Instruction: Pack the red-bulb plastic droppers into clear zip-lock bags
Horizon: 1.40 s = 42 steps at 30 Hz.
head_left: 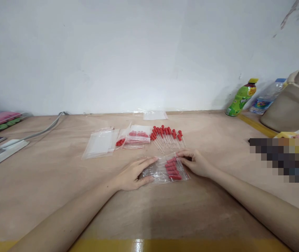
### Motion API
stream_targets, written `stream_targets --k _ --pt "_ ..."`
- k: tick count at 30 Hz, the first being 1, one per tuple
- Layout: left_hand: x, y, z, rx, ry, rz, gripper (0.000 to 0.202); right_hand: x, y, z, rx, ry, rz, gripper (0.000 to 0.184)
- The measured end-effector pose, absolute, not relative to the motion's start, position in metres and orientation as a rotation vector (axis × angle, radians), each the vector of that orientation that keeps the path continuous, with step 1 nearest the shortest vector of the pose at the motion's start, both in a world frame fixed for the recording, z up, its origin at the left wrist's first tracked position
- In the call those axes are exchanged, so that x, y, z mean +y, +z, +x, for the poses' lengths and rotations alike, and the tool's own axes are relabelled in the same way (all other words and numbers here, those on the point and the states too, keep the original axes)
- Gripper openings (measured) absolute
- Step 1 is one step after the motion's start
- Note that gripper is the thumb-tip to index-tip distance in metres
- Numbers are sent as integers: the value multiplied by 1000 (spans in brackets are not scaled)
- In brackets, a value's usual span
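Note:
A clear zip-lock bag (159, 172) lies flat on the table before me. Inside it, several droppers with red rubber bulbs (173, 169) point their clear tubes to the left. My left hand (135, 174) rests at the bag's left end, thumb and fingers stretched out and apart on the plastic. At the upper right corner, by the red zip line, my right hand (195, 162) pinches the bag between thumb and fingers. Just beyond lie several loose droppers (168, 134), bulbs pointing away from me.
Filled bags of droppers (138, 138) are stacked behind my left hand, beside flat clear bags (99, 141). Another bag (155, 115) lies by the wall. At right stand a green drink bottle (241, 99), a water bottle (266, 99) and a beige bin (291, 101). A grey cable (45, 129) crosses the left.

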State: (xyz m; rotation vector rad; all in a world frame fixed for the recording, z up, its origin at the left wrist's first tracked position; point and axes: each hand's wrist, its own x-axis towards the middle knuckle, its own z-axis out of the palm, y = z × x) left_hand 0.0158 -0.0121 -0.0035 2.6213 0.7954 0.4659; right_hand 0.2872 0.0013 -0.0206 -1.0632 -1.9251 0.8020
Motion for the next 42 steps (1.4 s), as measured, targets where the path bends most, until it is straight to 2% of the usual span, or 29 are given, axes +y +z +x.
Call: stream_targets --k 6,11,18,25,31,35,38,42 --pt "-12 -4 16 813 452 2620 58 -3 -34 279 -1773 704 -1282 17" --pt "-12 -3 16 814 413 2623 51 7 -27 289 -1830 718 -1262 12" --pt "-11 -5 15 802 417 2621 42 82 -2 316 -1588 455 -1873 20" --pt "-11 -6 14 807 384 2634 46 123 -7 308 -1444 541 -2001 17" --pt "-12 -4 15 839 297 2663 49 102 6 315 -1284 756 -1817 25" --pt "-12 -4 15 857 270 2667 50 62 10 322 -1093 862 -1458 10" --pt "-11 -5 14 851 286 2661 52 35 -1 324 -936 903 -1235 25" --pt "-10 -6 13 834 294 2665 52 16 -16 318 -867 968 -1128 30"
